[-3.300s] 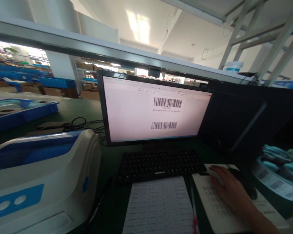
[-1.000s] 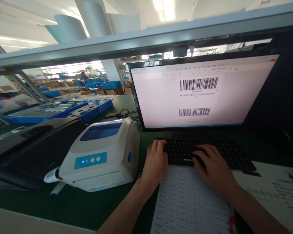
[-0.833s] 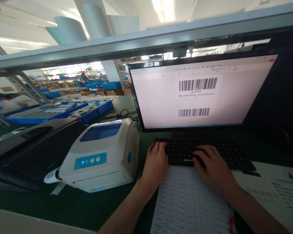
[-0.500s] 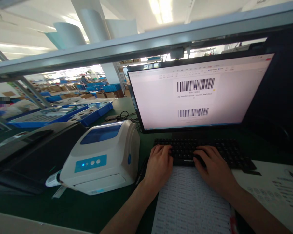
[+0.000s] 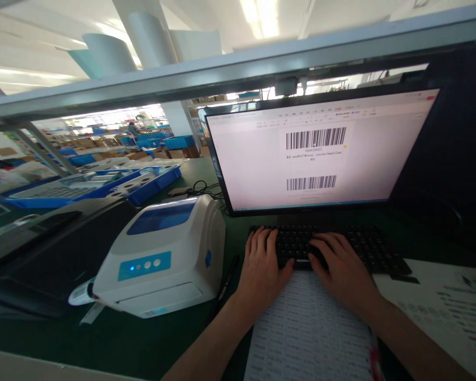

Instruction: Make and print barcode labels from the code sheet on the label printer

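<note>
My left hand (image 5: 262, 267) rests on the left end of a black keyboard (image 5: 295, 246), fingers stretched over the keys and thumb spread out to the right. On the keyboard's middle-right part lies my right hand (image 5: 339, 264), its fingers bent but apart, holding nothing. Behind the keyboard a monitor (image 5: 257, 153) displays a page with two barcodes and small text lines. A printed sheet (image 5: 305, 333) with rows of text lies below the keyboard, partly under my wrists.
Left of my hands stands a white label printer (image 5: 198, 254) with a lit blue light. A dark pen-like stick (image 5: 228, 280) lies beside it. Further left are a black case (image 5: 75, 248) and blue trays (image 5: 154, 188) with rolls. More paper (image 5: 440, 301) lies on the right.
My left hand's fingers have straightened and its thumb has swung out to the right. My right hand stays on the keys. The text under the upper barcode has changed slightly.
</note>
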Available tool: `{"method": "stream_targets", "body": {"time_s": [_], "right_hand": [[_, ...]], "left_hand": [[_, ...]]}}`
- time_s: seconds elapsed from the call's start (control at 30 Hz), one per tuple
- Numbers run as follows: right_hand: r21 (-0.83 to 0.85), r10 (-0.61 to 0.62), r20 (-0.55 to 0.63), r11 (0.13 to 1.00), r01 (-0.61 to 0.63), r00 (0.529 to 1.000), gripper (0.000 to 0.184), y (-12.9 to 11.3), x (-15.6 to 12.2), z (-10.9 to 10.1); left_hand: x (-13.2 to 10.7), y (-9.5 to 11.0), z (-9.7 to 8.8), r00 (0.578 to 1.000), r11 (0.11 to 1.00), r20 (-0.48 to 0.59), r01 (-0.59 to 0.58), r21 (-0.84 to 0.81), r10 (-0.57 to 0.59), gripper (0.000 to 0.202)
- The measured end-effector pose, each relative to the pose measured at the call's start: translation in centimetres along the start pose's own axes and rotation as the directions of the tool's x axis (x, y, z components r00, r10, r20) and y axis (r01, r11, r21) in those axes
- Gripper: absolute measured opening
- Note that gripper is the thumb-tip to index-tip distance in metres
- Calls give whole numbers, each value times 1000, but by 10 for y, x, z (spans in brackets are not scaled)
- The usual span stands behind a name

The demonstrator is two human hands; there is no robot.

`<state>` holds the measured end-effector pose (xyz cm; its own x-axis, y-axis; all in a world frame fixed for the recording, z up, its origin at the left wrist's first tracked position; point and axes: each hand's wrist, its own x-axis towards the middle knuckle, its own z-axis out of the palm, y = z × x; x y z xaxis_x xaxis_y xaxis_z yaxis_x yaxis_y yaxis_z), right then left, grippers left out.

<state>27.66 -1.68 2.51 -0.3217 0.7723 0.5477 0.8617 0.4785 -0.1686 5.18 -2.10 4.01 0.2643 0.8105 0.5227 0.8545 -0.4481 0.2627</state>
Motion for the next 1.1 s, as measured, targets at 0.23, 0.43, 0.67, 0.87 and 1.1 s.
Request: {"method": "stream_targets", "body": {"time_s": [0.23,0.43,0.67,0.87,1.1], "right_hand": [[-14,-88,70,996,90,994,38,-6,9,1],[-17,-169,80,985,171,982,30,-15,1,1],[9,-69,21,998,68,997,33,-13,0,1],[9,-21,-8,1000,21,1000,30,-7,0,-1],[11,-11,6,1000,11,1000,30,-6,-2,1]], "left_hand": [[-2,-3,3,1000,997,9,-2,-75,2,51],[-1,-5,1,1000,997,7,28,-69,-27,48],[0,-8,-1,998,996,-26,58,-70,-60,49],[0,-10,2,996,996,-40,77,-38,-78,60],[2,-9,-4,998,996,-36,52,-65,-55,52]]}}
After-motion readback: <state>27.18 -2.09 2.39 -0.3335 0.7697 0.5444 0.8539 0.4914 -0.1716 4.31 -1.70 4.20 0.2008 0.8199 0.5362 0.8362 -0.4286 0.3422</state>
